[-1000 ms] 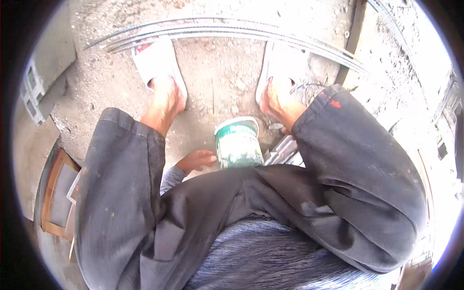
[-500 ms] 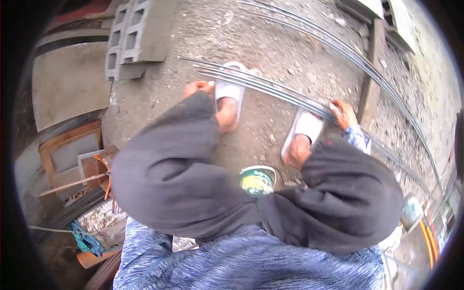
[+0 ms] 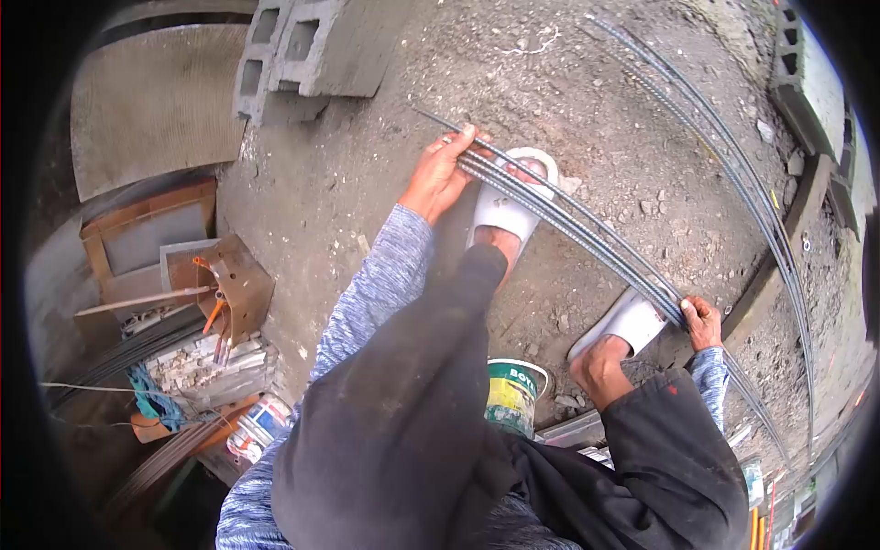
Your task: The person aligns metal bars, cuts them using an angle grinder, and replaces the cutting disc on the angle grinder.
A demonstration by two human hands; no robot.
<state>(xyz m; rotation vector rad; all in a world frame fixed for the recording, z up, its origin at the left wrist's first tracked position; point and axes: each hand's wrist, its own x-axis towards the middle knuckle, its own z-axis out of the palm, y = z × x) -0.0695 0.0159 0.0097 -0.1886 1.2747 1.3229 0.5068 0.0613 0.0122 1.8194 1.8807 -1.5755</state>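
A bundle of several thin steel rebars [image 3: 600, 254] runs slantwise over both white slippers, between my hands. My left hand [image 3: 440, 178] is closed around the bundle close to its far-left ends, thumb on top. One bar sits a little apart from the others and its tip pokes out beyond that hand. Farther along, my right hand [image 3: 701, 323] wraps the same bars beside the right slipper [image 3: 634, 323]. The bars carry on behind that wrist toward the lower right. Under the left hand's end lies the left slipper [image 3: 509, 206].
More long rebars [image 3: 775, 220] curve along the ground at right, near a wooden beam [image 3: 779, 247]. Hollow concrete blocks [image 3: 344, 50] stand upper left. A green paint bucket [image 3: 513, 396] sits between my legs. Boards and an orange-handled tool [image 3: 214, 312] lie left.
My left hand has come up from beside the left foot onto the bars' ends. My right hand still grips the bundle. The view has shifted and my left leg has swung inward.
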